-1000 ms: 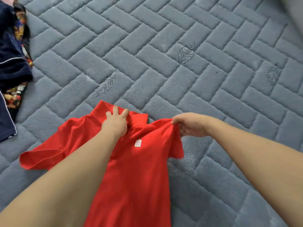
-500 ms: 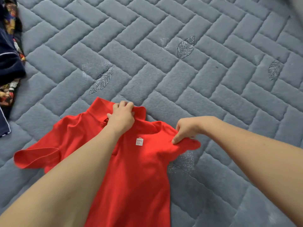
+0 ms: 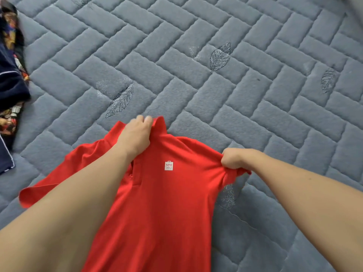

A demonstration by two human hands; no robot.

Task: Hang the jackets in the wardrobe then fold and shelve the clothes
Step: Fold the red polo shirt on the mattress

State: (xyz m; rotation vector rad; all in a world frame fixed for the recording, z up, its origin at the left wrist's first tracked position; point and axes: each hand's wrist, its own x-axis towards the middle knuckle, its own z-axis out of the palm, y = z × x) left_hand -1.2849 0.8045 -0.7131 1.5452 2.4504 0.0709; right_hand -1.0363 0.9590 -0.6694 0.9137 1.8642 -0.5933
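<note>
A red polo shirt (image 3: pixel 167 203) with a small white logo patch lies front up on the grey quilted bed cover (image 3: pixel 196 65), collar pointing away from me. My left hand (image 3: pixel 135 137) grips the collar with curled fingers. My right hand (image 3: pixel 234 159) is a fist bunched round the shirt's right sleeve at the shoulder, pulling it outward. The left sleeve lies spread flat toward the lower left, partly hidden by my left forearm.
A heap of dark navy and patterned clothes (image 3: pixel 9 81) lies at the left edge of the bed cover. The cover, stitched with leaf motifs, stretches away beyond the shirt and to the right.
My right hand has drawn the right sleeve outward to the right, stretching the shoulder flat. My left hand stays on the collar. The view has shifted slightly.
</note>
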